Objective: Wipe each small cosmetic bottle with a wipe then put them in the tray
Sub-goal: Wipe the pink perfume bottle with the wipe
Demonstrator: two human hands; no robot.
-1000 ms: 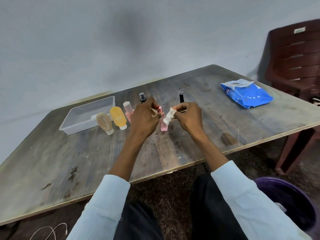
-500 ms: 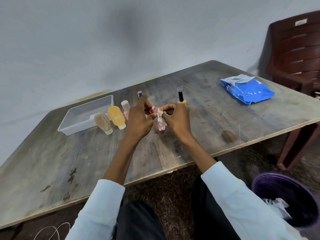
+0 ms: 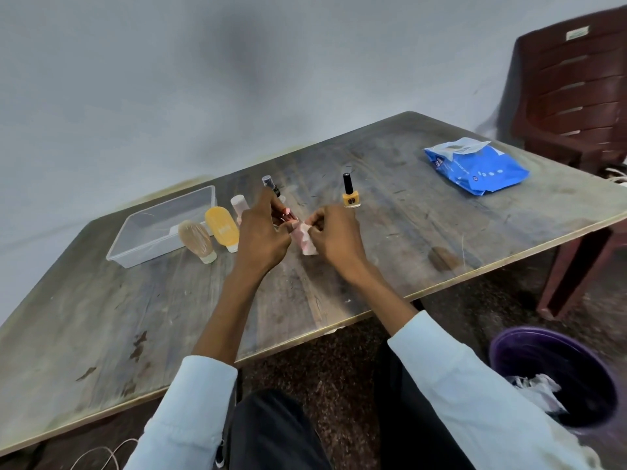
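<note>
Step in hand: looks like the wiping bit is going on, mid-frame. The left hand (image 3: pixel 261 237) is holding a small pink bottle (image 3: pixel 307 244) up off the desk (image 3: pixel 390 225), and the right hand (image 3: pixel 334 237) is working a white wipe (image 3: pixel 303 229) against it.

Left fingers: curling round the upper end of the pink bottle, so clamped on it, though the hand is hiding most of the grip.

Right fingers: pinching the wipe together at the bottle's side, thumb and forefinger closed on the cloth as far as I can tell.

Tray: the clear plastic tray (image 3: pixel 163 232) is sitting at the left of centre and seems to be holding no bottles yet.

Still waiting: a beige tube (image 3: pixel 198 240) and a yellow tube (image 3: pixel 222 228) are standing just beside the tray, with a pale pink bottle (image 3: pixel 238 205) and a dark spray bottle (image 3: pixel 270 185) behind the left hand, and a yellow nail polish bottle (image 3: pixel 350 195) just above the right hand.

Progress: pretty early I'd say, first bottle or so.

Next move: probably finishing the rub, then carrying the pink bottle left over the two tubes without knocking them, and setting it in the tray.

Other stuff: blue wipes pack (image 3: pixel 475 167) at upper right, purple bin (image 3: pixel 556 378) at lower right.
</note>
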